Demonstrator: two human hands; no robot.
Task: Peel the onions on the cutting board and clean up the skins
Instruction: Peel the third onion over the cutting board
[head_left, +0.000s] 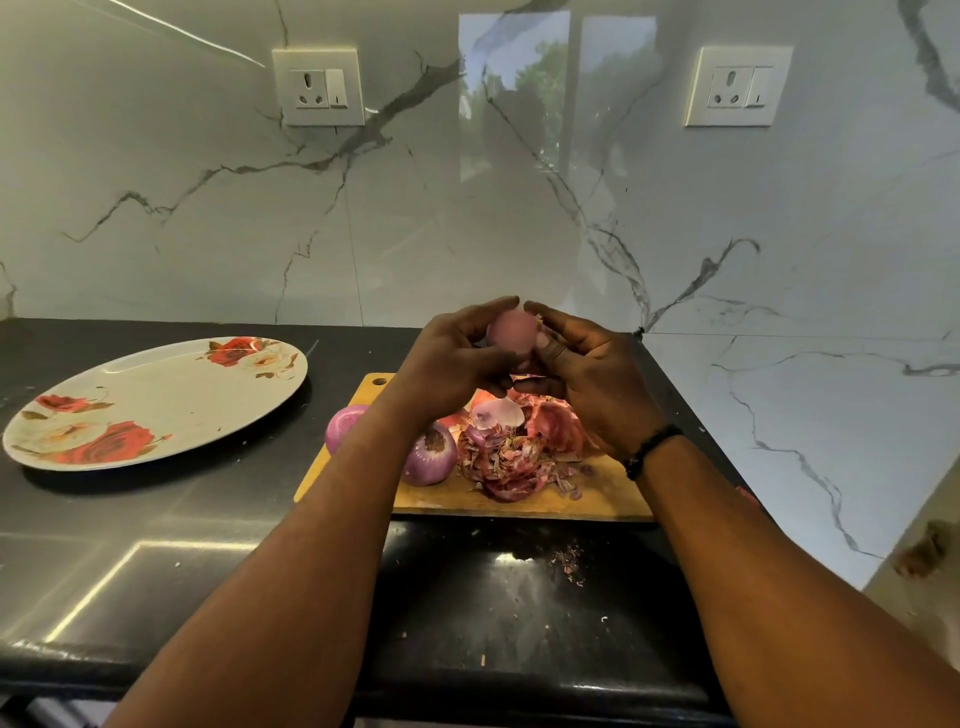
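A pale pink onion (511, 330) is held up above the wooden cutting board (608, 493), cupped between my left hand (457, 358) and my right hand (582, 364). Fingers of both hands wrap around it, and a scrap of skin sticks out at its top right. On the board below lies a heap of purple onion skins (511, 462). A peeled purple onion (430, 457) rests at the board's left part, and another onion (343, 423) sits at the left edge, partly hidden by my left forearm.
A large oval floral plate (156, 400) lies on the black counter (156, 545) to the left of the board. Small skin crumbs (569, 564) dot the counter in front of the board. The marble wall with two sockets stands close behind; the counter ends at the right.
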